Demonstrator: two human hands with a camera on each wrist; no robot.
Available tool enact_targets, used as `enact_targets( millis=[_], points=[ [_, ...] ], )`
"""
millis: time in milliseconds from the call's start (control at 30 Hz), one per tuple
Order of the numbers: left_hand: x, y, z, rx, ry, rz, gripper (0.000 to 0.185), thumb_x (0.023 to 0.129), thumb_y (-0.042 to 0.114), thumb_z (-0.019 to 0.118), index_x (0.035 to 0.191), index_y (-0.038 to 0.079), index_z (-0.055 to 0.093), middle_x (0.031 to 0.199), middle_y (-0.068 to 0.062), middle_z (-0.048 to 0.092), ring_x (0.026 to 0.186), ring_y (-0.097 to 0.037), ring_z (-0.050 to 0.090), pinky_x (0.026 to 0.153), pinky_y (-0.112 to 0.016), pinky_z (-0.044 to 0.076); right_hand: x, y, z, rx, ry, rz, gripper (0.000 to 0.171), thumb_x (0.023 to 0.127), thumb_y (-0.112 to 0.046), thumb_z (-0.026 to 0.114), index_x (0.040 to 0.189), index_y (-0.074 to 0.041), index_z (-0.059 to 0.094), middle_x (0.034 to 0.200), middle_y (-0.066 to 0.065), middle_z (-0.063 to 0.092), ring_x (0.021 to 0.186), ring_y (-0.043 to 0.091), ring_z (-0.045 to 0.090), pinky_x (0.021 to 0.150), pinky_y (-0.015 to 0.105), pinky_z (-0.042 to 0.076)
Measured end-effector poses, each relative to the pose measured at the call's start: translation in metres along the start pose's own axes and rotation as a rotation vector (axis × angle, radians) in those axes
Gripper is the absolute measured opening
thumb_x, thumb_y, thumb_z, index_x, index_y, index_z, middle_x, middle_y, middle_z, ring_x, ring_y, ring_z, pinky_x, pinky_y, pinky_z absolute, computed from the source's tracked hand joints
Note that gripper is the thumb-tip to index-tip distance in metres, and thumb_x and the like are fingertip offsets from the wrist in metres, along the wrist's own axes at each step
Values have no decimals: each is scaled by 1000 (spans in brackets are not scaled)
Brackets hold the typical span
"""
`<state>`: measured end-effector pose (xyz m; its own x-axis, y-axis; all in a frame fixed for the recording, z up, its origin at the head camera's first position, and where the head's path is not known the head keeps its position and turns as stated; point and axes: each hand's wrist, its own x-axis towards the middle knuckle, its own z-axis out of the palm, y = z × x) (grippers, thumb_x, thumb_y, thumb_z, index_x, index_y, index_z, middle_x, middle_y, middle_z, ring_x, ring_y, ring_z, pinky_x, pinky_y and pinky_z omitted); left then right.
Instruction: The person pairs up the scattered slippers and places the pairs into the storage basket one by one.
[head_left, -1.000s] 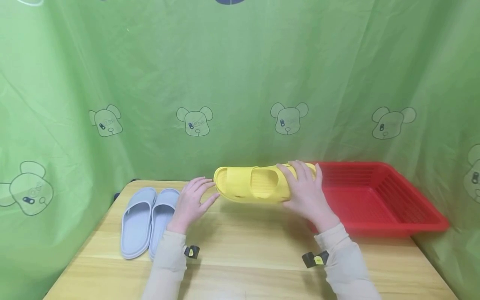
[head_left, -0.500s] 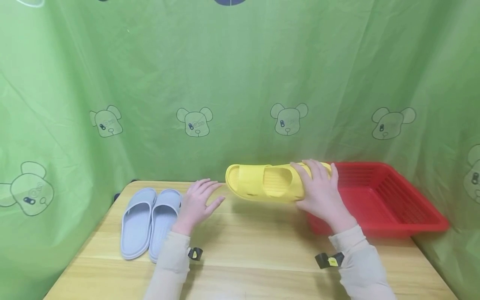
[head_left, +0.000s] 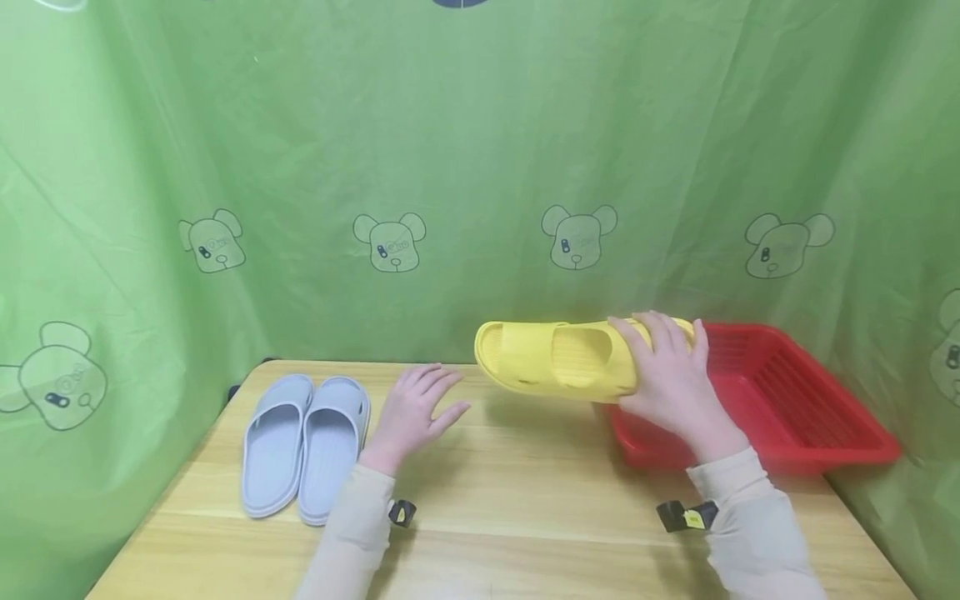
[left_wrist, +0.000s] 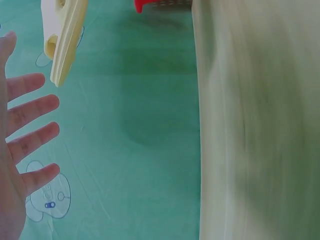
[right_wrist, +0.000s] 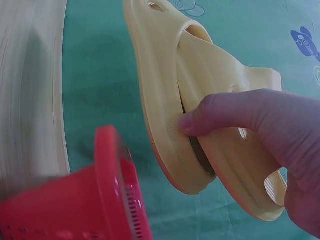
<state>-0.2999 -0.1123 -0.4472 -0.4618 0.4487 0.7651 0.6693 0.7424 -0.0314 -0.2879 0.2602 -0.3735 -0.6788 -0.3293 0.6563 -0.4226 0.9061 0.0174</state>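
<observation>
My right hand [head_left: 670, 372] grips the heel end of a yellow slipper [head_left: 553, 358] and holds it in the air, tilted on its side, over the left rim of a red basket [head_left: 825, 421]. In the right wrist view the thumb presses the yellow slipper [right_wrist: 200, 100] at its sole edge, above the red basket's rim [right_wrist: 112, 165]. My left hand [head_left: 417, 407] hovers open with spread fingers over the wooden table [head_left: 510, 508], left of the slipper and not touching it. The left wrist view shows that hand's fingers [left_wrist: 30, 130] and the toe of the slipper [left_wrist: 62, 40].
A pair of pale blue slippers [head_left: 300, 446] lies side by side on the table's left part, just left of my left hand. A green curtain with bear prints [head_left: 480, 183] closes in the back and both sides.
My right hand has carried the yellow slipper to the right and slightly up, now reaching over the basket's left rim. My left hand drifted a little right, away from the slipper.
</observation>
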Motion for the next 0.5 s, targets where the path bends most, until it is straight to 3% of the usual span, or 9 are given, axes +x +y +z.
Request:
enact_targets(
  millis=[267, 500],
  points=[
    [2, 10, 5, 0, -13, 38, 57, 98, 57, 41, 124, 12, 65, 121, -7, 69, 119, -29, 60, 106, -48, 45, -3, 10, -9, -3, -22, 22, 106, 47, -42, 93, 139, -19, 45, 135, 18, 44, 130, 40, 34, 106, 77, 10],
    [3, 19, 15, 7, -7, 101, 57, 97, 57, 44, 123, 11, 65, 122, -6, 68, 119, -29, 59, 106, -48, 46, -6, 17, -15, -3, -41, 40, 104, 48, -36, 92, 139, -18, 44, 136, 19, 43, 130, 41, 33, 106, 78, 8]
  ],
)
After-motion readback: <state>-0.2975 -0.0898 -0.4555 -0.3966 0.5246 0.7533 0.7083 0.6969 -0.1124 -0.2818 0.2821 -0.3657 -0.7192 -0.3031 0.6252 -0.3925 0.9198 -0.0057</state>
